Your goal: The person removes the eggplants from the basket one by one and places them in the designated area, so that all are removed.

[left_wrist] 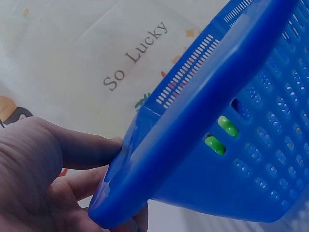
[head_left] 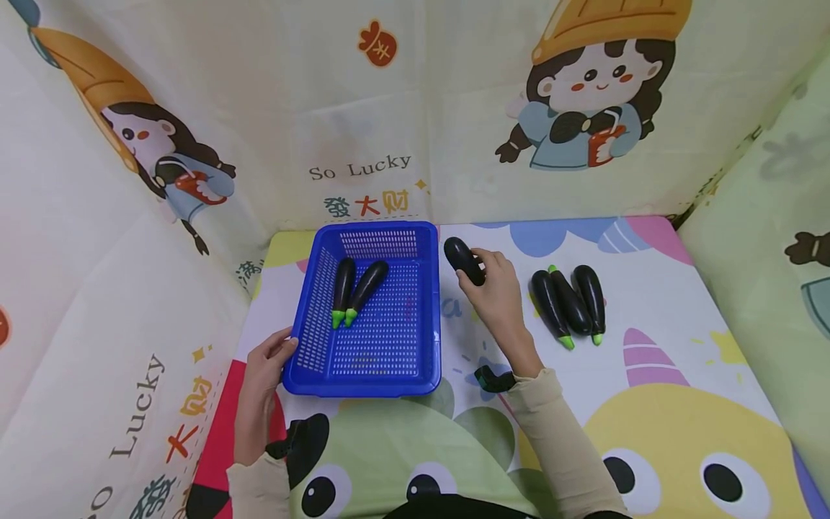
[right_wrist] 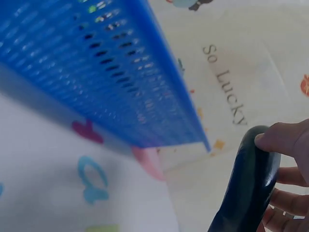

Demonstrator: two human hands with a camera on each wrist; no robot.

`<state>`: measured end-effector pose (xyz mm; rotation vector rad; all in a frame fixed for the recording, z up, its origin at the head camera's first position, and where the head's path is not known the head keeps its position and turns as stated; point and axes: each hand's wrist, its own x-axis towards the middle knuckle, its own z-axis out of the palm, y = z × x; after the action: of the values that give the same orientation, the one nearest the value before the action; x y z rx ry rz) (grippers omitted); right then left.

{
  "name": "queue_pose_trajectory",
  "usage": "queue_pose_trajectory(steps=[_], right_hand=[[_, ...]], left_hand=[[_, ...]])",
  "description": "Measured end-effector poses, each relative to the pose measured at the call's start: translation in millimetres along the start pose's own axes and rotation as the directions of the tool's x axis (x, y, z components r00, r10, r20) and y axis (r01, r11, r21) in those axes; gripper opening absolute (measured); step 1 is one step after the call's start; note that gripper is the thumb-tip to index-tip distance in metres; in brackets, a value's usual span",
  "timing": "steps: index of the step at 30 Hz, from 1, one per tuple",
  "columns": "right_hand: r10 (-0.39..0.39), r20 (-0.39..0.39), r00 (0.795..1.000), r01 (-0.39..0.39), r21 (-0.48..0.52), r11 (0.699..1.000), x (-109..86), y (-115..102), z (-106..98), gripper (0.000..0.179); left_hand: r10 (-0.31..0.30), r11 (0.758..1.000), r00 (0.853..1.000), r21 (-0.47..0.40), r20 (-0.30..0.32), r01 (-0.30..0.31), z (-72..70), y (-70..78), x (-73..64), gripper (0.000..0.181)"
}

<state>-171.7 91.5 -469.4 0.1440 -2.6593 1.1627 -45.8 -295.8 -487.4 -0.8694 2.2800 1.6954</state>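
Observation:
A blue plastic basket (head_left: pixel 395 382) with slotted walls stands on the left of the table, two dark eggplants with green stem ends lying in it, one of them the slanted eggplant (head_left: pixel 367 290). My left hand (head_left: pixel 264 375) grips the basket's left rim; in the left wrist view the thumb (left_wrist: pixel 91 149) lies on the rim. Just right of the basket, my right hand (head_left: pixel 496 292) holds another eggplant (head_left: pixel 463 260) between thumb and fingers. The right wrist view shows that eggplant (right_wrist: pixel 251 181) with its lower end cut off by the frame.
Three more eggplants, the middle eggplant (head_left: pixel 570 303) among them, lie side by side right of my right hand. A cartoon-printed cloth (head_left: pixel 648 346) covers the table. Printed fabric walls (head_left: pixel 454 144) enclose the back and both sides.

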Motion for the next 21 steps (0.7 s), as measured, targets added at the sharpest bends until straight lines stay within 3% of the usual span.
queue_pose_trajectory(steps=[12, 21], right_hand=[[0.096, -0.058, 0.994, -0.101, -0.106, 0.989, -13.0, 39.5, -5.4, 0.053], [0.179, -0.061, 0.982, -0.188, -0.206, 0.960, -20.4, 67.5, -8.6, 0.053]], left_hand=[[0.008, 1.000, 1.000, 0.004, -0.012, -0.008, -0.6, -0.4, -1.1, 0.056], [-0.002, 1.000, 1.000, -0.001, -0.002, 0.002, -0.3, -0.7, 1.3, 0.055]])
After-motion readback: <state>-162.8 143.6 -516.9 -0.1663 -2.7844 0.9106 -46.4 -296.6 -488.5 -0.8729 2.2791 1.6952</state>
